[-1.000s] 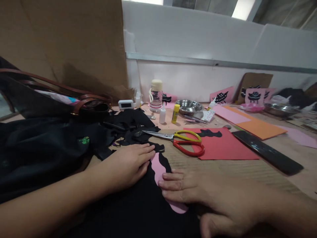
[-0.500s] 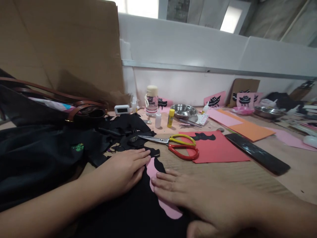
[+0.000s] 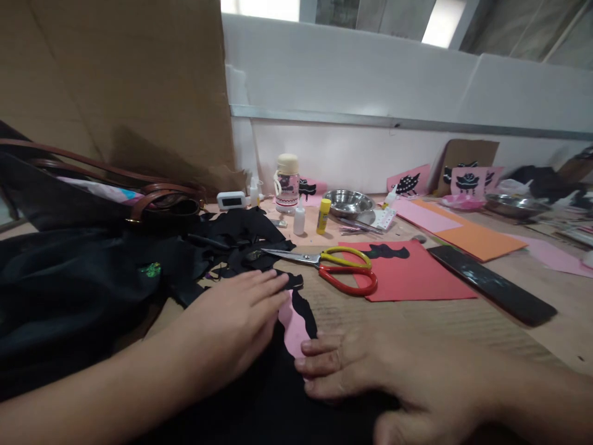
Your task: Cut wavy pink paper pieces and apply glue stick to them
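Observation:
A wavy-edged pink paper cutout (image 3: 293, 327) lies on black cloth (image 3: 259, 395) in front of me. My left hand (image 3: 243, 318) rests flat, its fingertips at the cutout's upper end. My right hand (image 3: 365, 371) presses down with outstretched fingers over the cutout's lower part, which it hides. Just beyond the hands lie scissors (image 3: 324, 262) with one yellow and one red handle, blades pointing left. Right of them is a red sheet (image 3: 417, 278) with a dark wavy cutout (image 3: 386, 251) on it.
Black cloth scraps (image 3: 245, 235) and a bag with brown straps (image 3: 167, 198) crowd the left. Behind stand a yellow glue stick (image 3: 323, 216), a white squeeze bottle (image 3: 299, 221), a drinking bottle (image 3: 288, 185) and a steel bowl (image 3: 348, 203). A dark flat bar (image 3: 491, 284) lies to the right.
My right hand has slid down the pink cutout and now covers its lower end. My left hand has shifted slightly toward the cutout's top. The view has turned a little.

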Demonstrator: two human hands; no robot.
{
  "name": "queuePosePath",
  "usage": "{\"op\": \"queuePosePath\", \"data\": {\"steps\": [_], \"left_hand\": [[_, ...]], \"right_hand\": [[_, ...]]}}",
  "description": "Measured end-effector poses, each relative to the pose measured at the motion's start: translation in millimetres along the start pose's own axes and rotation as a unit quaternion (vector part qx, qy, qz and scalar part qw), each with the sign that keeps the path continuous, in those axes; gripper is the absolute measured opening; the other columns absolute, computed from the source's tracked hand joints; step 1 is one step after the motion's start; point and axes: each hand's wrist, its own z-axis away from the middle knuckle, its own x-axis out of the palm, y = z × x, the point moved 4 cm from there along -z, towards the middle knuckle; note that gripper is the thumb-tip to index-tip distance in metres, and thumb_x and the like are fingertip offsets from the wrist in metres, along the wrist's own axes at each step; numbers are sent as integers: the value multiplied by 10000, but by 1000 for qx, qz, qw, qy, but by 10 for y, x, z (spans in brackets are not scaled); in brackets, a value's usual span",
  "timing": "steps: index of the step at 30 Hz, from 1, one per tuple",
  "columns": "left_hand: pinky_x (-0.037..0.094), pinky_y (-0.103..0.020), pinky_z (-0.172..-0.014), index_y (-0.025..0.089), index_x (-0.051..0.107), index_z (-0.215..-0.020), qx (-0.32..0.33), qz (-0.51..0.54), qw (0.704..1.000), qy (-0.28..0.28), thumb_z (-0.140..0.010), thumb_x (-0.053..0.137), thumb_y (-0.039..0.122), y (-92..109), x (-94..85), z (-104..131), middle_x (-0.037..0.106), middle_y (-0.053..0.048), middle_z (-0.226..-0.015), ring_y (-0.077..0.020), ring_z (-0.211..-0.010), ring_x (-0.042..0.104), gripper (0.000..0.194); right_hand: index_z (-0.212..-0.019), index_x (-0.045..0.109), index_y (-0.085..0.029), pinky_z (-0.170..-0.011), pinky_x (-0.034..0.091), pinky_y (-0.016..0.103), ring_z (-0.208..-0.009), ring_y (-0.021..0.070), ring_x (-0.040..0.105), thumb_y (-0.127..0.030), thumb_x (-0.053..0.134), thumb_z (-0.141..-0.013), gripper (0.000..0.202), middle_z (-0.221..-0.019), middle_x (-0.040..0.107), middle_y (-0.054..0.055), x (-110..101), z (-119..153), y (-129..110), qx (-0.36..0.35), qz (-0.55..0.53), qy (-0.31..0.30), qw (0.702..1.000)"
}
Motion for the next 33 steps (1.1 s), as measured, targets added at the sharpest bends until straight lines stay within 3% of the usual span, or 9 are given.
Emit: {"op": "queuePosePath", "data": {"steps": [3,6,14,18,22,24,29,33], "left_hand": [[598,-362,-1057,116,755,-1275,53,28,998,-35,-1038,439,246,314,-118,56,729,-130,-1339,-271,-1189,744,417],[584,-378,-1074,59,708,-1336,46,31,995,-80,-1040,467,291,429,-116,77,665,-176,-1405,-300,-1253,704,447],[484,-536,-1170,60,564,-1495,-41,53,983,-170,-1055,450,352,23,231,4,479,-206,-1574,-370,-1426,534,540],[451,-566,-1190,44,536,-1513,-75,57,979,-178,-1051,461,430,53,144,55,439,-219,-1587,-397,-1453,485,607],[495,-432,-1172,61,503,-1543,13,126,975,-182,-1015,538,552,321,-86,150,380,-211,-1605,-356,-1449,502,721],[495,-384,-1168,62,497,-1547,34,136,974,-178,-996,581,562,363,-154,149,389,-211,-1600,-338,-1449,507,749],[444,-441,-1207,63,516,-1533,-5,134,969,-209,-1036,522,513,172,-9,38,420,-221,-1610,-363,-1469,477,671],[390,-527,-1232,69,482,-1554,-57,137,968,-202,-1047,456,571,33,140,19,378,-228,-1642,-382,-1508,416,714]], "right_hand": [[-1398,628,61,-1291,250,310,-1503,283,469,-436,705,-992,647,-1517,587,244,-7,-14,-13,-19,-7,2,1000],[-1421,612,42,-1299,222,298,-1521,258,445,-403,740,-974,643,-1541,567,229,-1,-6,0,-15,-16,3,1000],[-1450,616,-37,-1287,272,320,-1525,252,438,-327,801,-931,623,-1562,562,172,28,29,33,-8,42,-6,999],[-1457,618,-65,-1287,294,393,-1505,282,469,-368,806,-924,641,-1553,568,174,23,33,59,-19,36,10,999],[-1450,602,-8,-1290,283,397,-1495,284,483,-358,822,-910,679,-1519,597,225,19,18,64,-51,19,15,998],[-1447,598,7,-1294,271,387,-1495,278,483,-345,827,-906,685,-1512,602,236,14,17,67,-55,23,15,998],[-1469,597,-44,-1296,260,366,-1529,269,431,-345,833,-903,683,-1578,539,194,19,47,80,-32,41,5,999],[-1428,636,-30,-1280,293,344,-1509,277,462,-358,833,-903,650,-1546,579,192,18,45,51,-47,48,11,998]]}}
